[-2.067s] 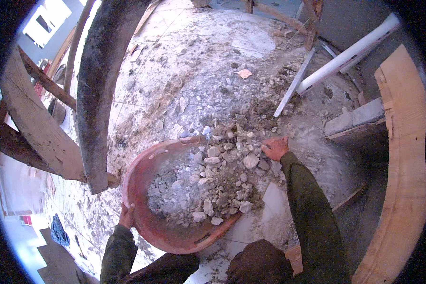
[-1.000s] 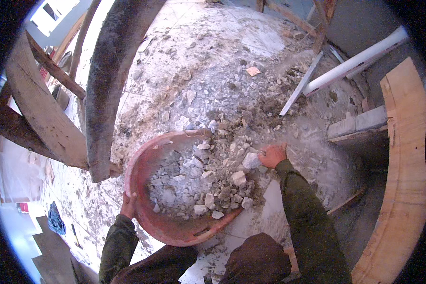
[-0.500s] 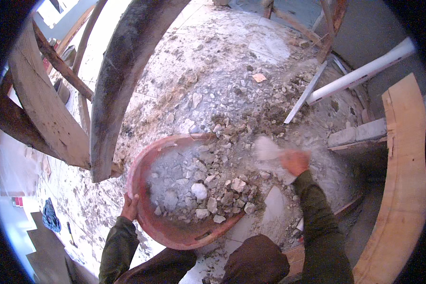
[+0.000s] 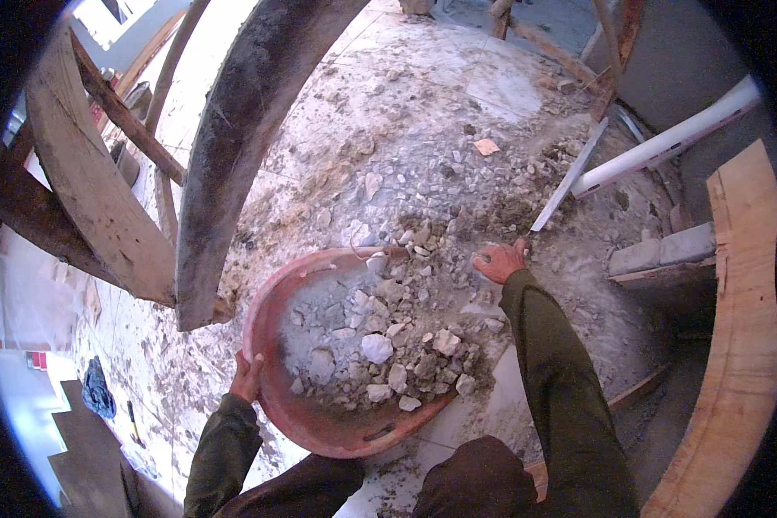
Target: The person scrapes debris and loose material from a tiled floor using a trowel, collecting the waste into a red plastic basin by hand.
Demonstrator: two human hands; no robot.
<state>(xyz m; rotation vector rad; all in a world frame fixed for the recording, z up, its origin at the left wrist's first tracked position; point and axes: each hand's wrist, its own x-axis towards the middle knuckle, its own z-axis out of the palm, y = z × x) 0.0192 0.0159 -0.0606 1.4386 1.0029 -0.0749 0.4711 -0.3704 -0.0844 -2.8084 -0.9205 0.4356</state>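
A red-brown tub (image 4: 266,380) lies tilted between my knees and the rubble heap, with its right side sunk among the debris. Grey dust, broken stones and a white lump (image 4: 376,348) fill it. My left hand (image 4: 247,377) grips the tub's left rim, thumb over the edge. To the right of the tub, my right hand (image 4: 501,262) reaches low over the loose rubble (image 4: 440,268), its fingers curled. Whatever it holds, if anything, is hidden. A pale flat patch (image 4: 479,307) shows just below that hand; I cannot tell whether it is a shard or floor.
Curved wooden boards (image 4: 242,129) rise at the left. A white pipe (image 4: 665,138) and a thin pale strip (image 4: 570,177) lean at the right. Beyond them stands a curved plywood edge (image 4: 734,285). Blocks (image 4: 665,249) lie beside it. Debris covers the tiled floor (image 4: 363,112).
My right hand has moved left and farther away over the rubble; the blurred pale patch beside it no longer shows there. My left hand stays on the rim. The whole view has shifted slightly.
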